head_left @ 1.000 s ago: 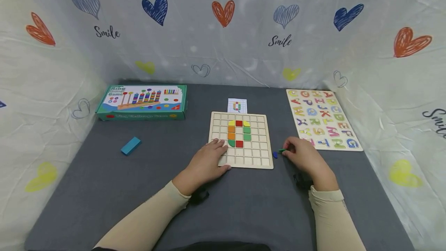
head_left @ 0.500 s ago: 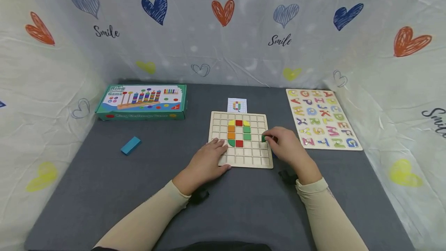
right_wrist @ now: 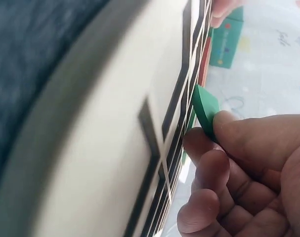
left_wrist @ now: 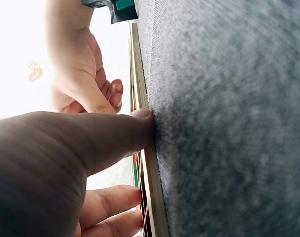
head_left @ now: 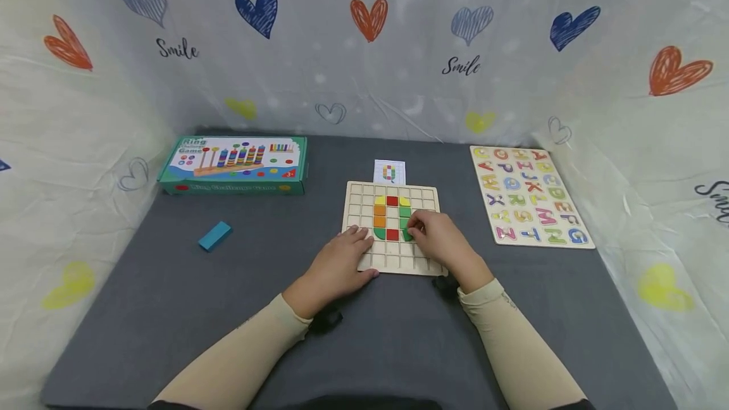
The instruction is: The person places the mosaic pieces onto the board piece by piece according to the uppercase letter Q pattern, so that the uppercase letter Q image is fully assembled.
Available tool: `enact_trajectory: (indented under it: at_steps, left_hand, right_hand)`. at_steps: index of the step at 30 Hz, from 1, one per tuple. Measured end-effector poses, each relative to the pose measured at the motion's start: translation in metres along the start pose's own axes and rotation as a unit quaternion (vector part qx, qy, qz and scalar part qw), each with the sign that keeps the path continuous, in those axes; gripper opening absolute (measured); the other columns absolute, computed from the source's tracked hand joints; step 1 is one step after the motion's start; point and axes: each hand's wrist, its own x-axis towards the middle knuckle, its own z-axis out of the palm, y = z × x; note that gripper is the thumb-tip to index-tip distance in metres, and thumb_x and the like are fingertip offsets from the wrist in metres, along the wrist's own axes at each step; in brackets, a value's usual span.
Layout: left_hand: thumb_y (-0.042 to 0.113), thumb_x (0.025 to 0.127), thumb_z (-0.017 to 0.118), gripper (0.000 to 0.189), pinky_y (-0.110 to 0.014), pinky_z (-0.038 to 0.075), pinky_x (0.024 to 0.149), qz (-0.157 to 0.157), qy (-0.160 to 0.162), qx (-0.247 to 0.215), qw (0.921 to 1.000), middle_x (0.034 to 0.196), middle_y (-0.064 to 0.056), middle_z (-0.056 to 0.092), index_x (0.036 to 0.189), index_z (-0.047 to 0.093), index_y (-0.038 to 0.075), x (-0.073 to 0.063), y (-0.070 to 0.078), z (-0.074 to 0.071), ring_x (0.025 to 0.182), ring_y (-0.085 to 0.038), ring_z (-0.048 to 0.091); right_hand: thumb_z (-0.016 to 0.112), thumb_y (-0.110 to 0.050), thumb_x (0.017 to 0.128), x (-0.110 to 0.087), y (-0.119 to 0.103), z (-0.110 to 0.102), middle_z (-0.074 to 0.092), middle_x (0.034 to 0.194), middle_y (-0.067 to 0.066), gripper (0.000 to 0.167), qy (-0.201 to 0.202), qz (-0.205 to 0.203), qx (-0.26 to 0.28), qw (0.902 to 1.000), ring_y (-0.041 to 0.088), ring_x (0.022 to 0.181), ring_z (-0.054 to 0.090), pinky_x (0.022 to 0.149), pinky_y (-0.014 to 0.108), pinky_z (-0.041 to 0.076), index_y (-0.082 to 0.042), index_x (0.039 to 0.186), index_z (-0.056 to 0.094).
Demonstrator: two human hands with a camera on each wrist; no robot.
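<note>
A wooden grid board (head_left: pixel 398 263) lies on the grey table. Its cells hold yellow, red, orange and green tiles, such as the red tile (head_left: pixel 392 234), in a ring. My left hand (head_left: pixel 335 264) rests on the board's left front part, fingers on top and thumb at the front edge. Between thumb and index finger, my right hand (head_left: pixel 443 242) pinches a small green tile (right_wrist: pixel 206 109); the right wrist view shows it tilted against the grid. In the head view it is at the ring's lower right corner. A pattern card (head_left: pixel 390 171) lies behind the board.
A green ring game box (head_left: pixel 233 166) stands at the back left. A blue block (head_left: pixel 215 236) lies in front of it. On the right lies a wooden alphabet board (head_left: pixel 529 198). A curtain printed with hearts closes off the back and sides.
My right hand has carried the green tile leftward from the table beside the board to the ring's lower right corner. The blue piece seen beside the board is now hidden. My left hand stays put.
</note>
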Motion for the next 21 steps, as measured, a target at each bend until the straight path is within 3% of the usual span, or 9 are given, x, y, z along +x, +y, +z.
enact_trajectory:
  at_steps: [3, 7, 15, 21]
  left_hand:
    - [0.047, 0.095, 0.083, 0.075, -0.055, 0.040, 0.130, 0.001, 0.004, 0.001, 1.0000, 0.167, -0.010, 0.053, 0.156, 0.062, 0.010, 0.0001, -0.0003, -0.0013, 0.162, -0.033, 0.041]
    - [0.047, 0.095, 0.083, 0.074, -0.054, 0.040, 0.130, 0.006, 0.008, 0.002, 1.0000, 0.167, -0.010, 0.053, 0.156, 0.062, 0.009, -0.0001, -0.0006, -0.0016, 0.161, -0.033, 0.042]
    - [0.047, 0.095, 0.083, 0.075, -0.055, 0.038, 0.130, 0.005, 0.007, -0.001, 1.0000, 0.167, -0.010, 0.053, 0.156, 0.062, 0.009, -0.0002, -0.0005, -0.0014, 0.162, -0.033, 0.041]
    - [0.047, 0.095, 0.084, 0.075, -0.055, 0.038, 0.131, 0.005, 0.003, 0.000, 1.0000, 0.168, -0.010, 0.052, 0.156, 0.062, 0.009, -0.0009, 0.0008, -0.0027, 0.162, -0.033, 0.040]
  right_hand:
    - [0.074, -0.017, 0.105, 0.0001, -0.0015, 0.0012, 0.070, 0.086, 0.002, 0.004, 0.009, 0.012, 0.024, 0.9996, 0.018, 0.076, 0.060, 0.070, 0.035, 0.050, -0.012, 0.104, 0.075]
    - [0.075, -0.016, 0.104, -0.0009, -0.0029, 0.0031, 0.072, 0.087, 0.001, 0.004, 0.016, 0.027, 0.043, 0.9986, 0.018, 0.079, 0.063, 0.073, 0.036, 0.053, -0.013, 0.101, 0.075]
    - [0.077, -0.013, 0.101, -0.0016, -0.0016, 0.0059, 0.072, 0.083, 0.003, 0.007, 0.023, 0.029, 0.023, 0.9990, 0.017, 0.074, 0.063, 0.070, 0.035, 0.053, -0.012, 0.094, 0.077]
    - [0.077, -0.012, 0.101, -0.0034, -0.0039, 0.0057, 0.074, 0.086, 0.003, 0.004, 0.014, 0.030, 0.028, 0.9990, 0.017, 0.077, 0.065, 0.073, 0.037, 0.056, -0.010, 0.100, 0.080]
